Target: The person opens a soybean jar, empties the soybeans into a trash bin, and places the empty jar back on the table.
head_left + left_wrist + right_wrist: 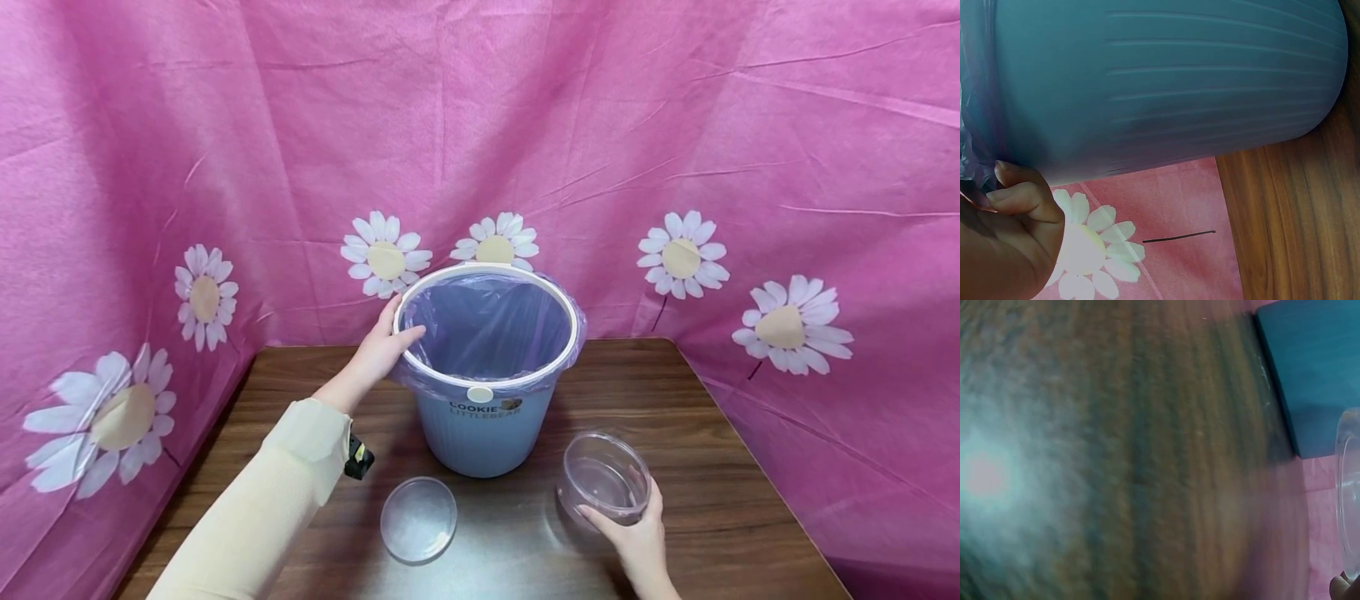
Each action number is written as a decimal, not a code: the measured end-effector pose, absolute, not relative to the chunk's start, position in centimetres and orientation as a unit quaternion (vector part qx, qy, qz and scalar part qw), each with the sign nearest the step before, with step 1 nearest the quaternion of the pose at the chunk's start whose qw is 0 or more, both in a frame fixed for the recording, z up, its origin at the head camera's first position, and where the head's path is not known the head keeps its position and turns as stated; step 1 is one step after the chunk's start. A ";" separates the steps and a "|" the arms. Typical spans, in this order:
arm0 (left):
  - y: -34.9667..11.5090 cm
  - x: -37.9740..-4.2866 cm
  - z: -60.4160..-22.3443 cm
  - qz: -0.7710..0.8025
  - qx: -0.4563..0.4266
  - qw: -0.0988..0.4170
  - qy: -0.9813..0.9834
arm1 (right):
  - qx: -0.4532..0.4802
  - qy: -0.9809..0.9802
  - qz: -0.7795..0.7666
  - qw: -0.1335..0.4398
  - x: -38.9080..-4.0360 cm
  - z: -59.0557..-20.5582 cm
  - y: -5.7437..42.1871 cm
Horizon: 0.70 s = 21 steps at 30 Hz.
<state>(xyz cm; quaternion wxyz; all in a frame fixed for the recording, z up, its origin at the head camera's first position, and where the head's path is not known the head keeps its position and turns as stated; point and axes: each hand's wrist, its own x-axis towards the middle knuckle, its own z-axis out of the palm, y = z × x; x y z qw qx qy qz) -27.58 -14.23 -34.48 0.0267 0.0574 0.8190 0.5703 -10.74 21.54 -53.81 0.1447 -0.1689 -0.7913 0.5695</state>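
Observation:
A light blue trash bin (483,442) stands upright on the table, with a thin purple bag (480,333) lining it and a white ring round its rim. My left hand (381,346) grips the bin's left rim, thumb over the ring and fingers outside. In the left wrist view, fingers (1022,197) curl at the bag's edge beside the ribbed bin wall (1179,81). To the right of the bin, my right hand (637,537) holds a clear round plastic jar (603,475) by its side, its mouth tipped slightly. The jar looks see-through, without contents.
A clear round lid (418,521) lies flat on the brown wooden table (622,392), in front of the bin. Pink cloth (585,125) with daisies hangs behind and on both sides. A black wrist strap (358,458) shows at the left sleeve.

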 end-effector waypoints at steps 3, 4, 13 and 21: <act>-14.2 -27.6 -34.4 0.571 0.058 0.026 0.818 | -0.165 -0.797 0.566 0.134 -10.7 -54.1 21.4; -14.2 -27.5 -34.4 0.571 0.058 0.026 0.818 | -0.165 -0.798 0.566 0.128 -10.7 -54.2 21.4; -14.2 -27.5 -34.2 0.575 0.058 0.032 0.815 | -0.164 -0.793 0.582 0.074 -11.0 -55.4 21.7; -14.2 -27.5 -34.4 0.575 0.057 0.029 0.816 | -0.162 -0.816 0.549 0.076 -11.2 -55.7 21.8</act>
